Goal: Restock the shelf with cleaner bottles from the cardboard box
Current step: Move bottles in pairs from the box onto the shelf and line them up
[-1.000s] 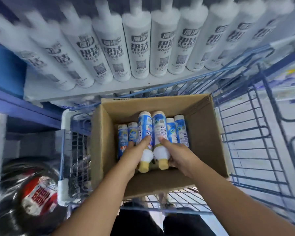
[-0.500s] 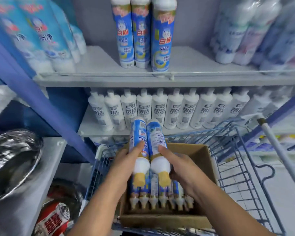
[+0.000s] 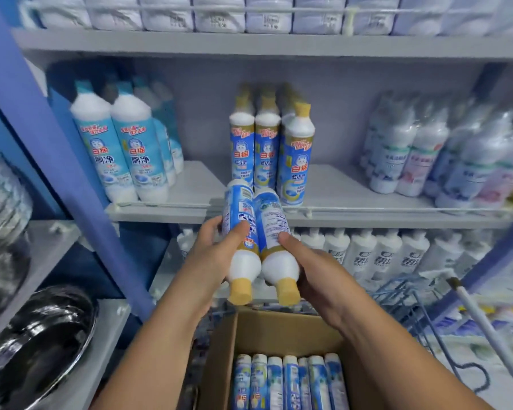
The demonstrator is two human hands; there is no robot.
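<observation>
Two blue-and-white cleaner bottles with yellow caps are held side by side, caps toward me and bases near the shelf edge [image 3: 190,213]. My left hand [image 3: 211,255] grips the left bottle [image 3: 240,232]. The right bottle [image 3: 274,232] is in my right hand [image 3: 314,270]. Three matching bottles [image 3: 267,149] stand upright on the shelf just behind them. The cardboard box [image 3: 282,329] sits below, with several more bottles [image 3: 288,383] lying inside.
Teal-capped bottles [image 3: 125,155] stand at the shelf's left, wrapped bottles [image 3: 444,161] at its right. White bottles [image 3: 379,255] fill the shelf below. A blue upright post [image 3: 57,143] is at left, steel bowls [image 3: 36,344] lower left, a blue wire cart [image 3: 427,315] at right.
Both hands have lifted the two bottles up out of the box to the level of the middle shelf edge. The view has tilted upward from the box to the shelves.
</observation>
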